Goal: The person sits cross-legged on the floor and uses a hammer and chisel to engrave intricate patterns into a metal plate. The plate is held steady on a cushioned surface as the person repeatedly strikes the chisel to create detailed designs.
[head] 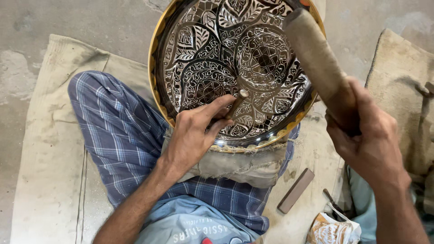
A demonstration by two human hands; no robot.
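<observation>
A large round brass plate [199,40] with dense black-and-silver floral engraving rests tilted on a cloth pad [235,165] over my lap. My left hand [194,133] pinches a thin chisel [238,100], its tip set against the plate's lower middle. My right hand [366,135] grips a thick wooden mallet [316,56], raised above the plate's right side with its head pointing up and away. My legs are in blue checked cloth [117,135].
A beige mat [49,158] covers the concrete floor under me. A brown rectangular stone [296,190] lies on the mat by my right knee. Near it sit a small dark tool [332,202] and a crumpled packet [332,230]. More sacking [407,77] lies at the right.
</observation>
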